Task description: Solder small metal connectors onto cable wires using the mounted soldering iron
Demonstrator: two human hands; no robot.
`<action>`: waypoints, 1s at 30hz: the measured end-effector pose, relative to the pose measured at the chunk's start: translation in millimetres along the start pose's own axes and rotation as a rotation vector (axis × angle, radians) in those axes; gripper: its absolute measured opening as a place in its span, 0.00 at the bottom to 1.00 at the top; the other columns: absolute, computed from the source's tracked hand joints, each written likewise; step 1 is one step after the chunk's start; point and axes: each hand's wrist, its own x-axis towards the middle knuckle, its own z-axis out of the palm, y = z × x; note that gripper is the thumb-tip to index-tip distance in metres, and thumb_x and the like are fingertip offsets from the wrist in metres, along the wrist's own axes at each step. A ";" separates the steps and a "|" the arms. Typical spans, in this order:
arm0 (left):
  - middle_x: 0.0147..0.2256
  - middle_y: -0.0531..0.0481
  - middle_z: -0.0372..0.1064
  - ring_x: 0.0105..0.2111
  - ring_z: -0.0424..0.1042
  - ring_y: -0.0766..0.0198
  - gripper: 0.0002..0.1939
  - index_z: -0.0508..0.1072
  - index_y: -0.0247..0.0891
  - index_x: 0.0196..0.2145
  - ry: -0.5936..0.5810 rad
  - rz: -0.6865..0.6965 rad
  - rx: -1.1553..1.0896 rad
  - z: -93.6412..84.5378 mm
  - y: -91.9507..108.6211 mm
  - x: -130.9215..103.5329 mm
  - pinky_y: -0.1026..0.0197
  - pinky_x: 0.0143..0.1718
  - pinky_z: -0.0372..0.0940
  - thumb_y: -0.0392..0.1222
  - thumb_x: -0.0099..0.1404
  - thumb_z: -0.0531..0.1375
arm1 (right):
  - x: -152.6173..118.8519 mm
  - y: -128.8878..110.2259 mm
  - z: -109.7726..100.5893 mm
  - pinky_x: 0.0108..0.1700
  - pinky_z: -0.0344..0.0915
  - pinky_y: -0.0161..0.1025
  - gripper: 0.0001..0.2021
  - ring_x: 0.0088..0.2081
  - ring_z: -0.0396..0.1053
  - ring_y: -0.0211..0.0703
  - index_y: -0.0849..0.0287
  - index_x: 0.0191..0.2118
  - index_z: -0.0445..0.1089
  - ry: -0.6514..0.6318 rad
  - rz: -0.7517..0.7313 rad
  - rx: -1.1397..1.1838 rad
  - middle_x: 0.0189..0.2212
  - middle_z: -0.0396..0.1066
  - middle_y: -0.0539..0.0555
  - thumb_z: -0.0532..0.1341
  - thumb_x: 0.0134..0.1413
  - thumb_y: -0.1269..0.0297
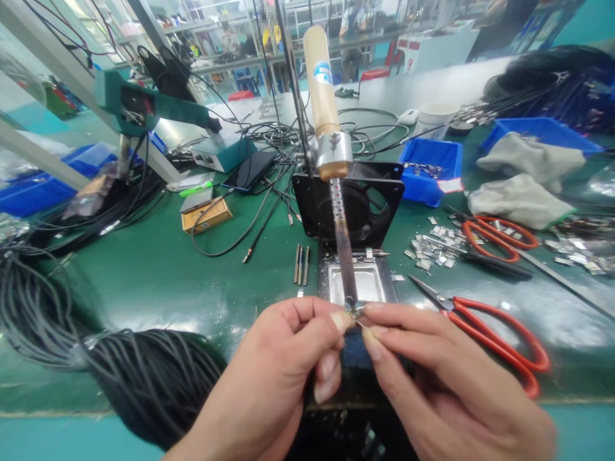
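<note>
A soldering iron [331, 160] with a wooden handle stands fixed on a mount, its tip pointing down toward me. My left hand [278, 371] and my right hand [446, 384] meet at the iron's tip, both pinching a tiny metal part [356, 313] between thumb and forefinger. The part touches or nearly touches the tip. Under the tip sits a small metal tray [369, 282], and behind it a black fan [379, 192]. What else the fingers hold is hidden.
Red-handled scissors [494, 333] lie right of my hands, a second pair [500, 234] farther back. Small metal pieces [432, 246] are scattered beside blue bins [427, 169]. A black cable bundle [144, 378] lies at the left. Grey gloves [521, 198] rest at the right.
</note>
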 end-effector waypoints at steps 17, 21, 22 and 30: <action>0.18 0.57 0.62 0.20 0.56 0.70 0.12 0.73 0.35 0.31 0.022 0.082 0.134 -7.5 -16.5 -20.0 0.65 0.25 0.53 0.46 0.68 0.64 | -8.3 -1.2 -28.8 0.45 0.74 0.33 0.05 0.40 0.79 0.39 0.53 0.41 0.75 0.005 -0.003 -0.197 0.42 0.80 0.51 0.64 0.61 0.70; 0.19 0.57 0.63 0.19 0.56 0.71 0.12 0.73 0.34 0.31 -0.001 0.102 0.141 -9.6 -22.0 -29.3 0.66 0.24 0.52 0.45 0.68 0.64 | 0.6 6.4 -50.7 0.15 0.64 0.31 0.10 0.15 0.67 0.36 0.52 0.37 0.71 -0.037 0.155 -0.467 0.20 0.71 0.45 0.65 0.60 0.52; 0.19 0.57 0.63 0.19 0.56 0.71 0.12 0.74 0.34 0.32 -0.009 0.101 0.140 -10.2 -23.4 -31.8 0.66 0.24 0.52 0.45 0.68 0.64 | 2.7 9.6 -52.9 0.12 0.61 0.30 0.11 0.12 0.63 0.36 0.52 0.36 0.70 -0.081 0.172 -0.479 0.16 0.65 0.43 0.64 0.60 0.51; 0.25 0.58 0.64 0.20 0.58 0.73 0.09 0.72 0.35 0.43 -0.051 0.099 0.008 -17.8 -36.0 -49.5 0.68 0.22 0.55 0.41 0.68 0.65 | 11.0 12.5 -38.2 0.21 0.55 0.38 0.17 0.16 0.64 0.43 0.54 0.30 0.73 -0.304 0.153 -0.666 0.13 0.63 0.45 0.58 0.65 0.51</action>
